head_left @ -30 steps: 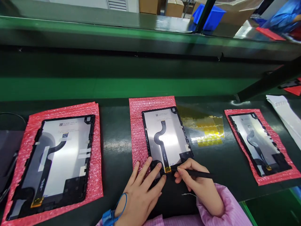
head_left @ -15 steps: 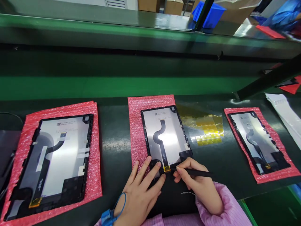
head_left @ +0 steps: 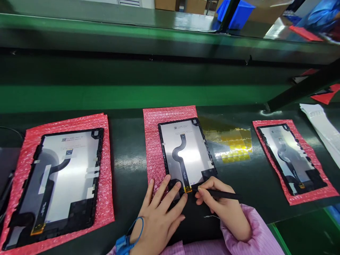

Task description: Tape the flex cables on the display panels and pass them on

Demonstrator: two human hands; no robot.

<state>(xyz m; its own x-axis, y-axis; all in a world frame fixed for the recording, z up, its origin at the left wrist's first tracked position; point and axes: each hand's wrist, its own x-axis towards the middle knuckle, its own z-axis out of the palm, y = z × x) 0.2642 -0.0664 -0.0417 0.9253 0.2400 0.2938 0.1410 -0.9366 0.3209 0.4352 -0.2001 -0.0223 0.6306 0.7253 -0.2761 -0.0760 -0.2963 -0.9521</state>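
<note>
A tablet screen panel [head_left: 186, 148] lies back-side up on a pink bubble-wrap sheet [head_left: 154, 141] in front of me. A black flex cable [head_left: 182, 156] runs down it to a yellow-taped end [head_left: 188, 189]. My left hand [head_left: 159, 212] lies flat with fingers spread on the panel's near left corner, a blue wrist strap [head_left: 127, 239] on its wrist. My right hand [head_left: 220, 203] pinches a thin black stick tool [head_left: 220, 193] whose tip sits at the yellow-taped cable end.
Two more panels on pink bubble wrap lie at the left [head_left: 61, 180] and right [head_left: 290, 159]. A sheet of yellow tape pieces [head_left: 233, 145] lies just right of the middle panel. A green conveyor belt [head_left: 132, 95] runs behind. White sheets [head_left: 321, 124] sit far right.
Both hands stay put on the middle panel's near edge. The view has drifted slightly, so everything sits a little lower left than before.
</note>
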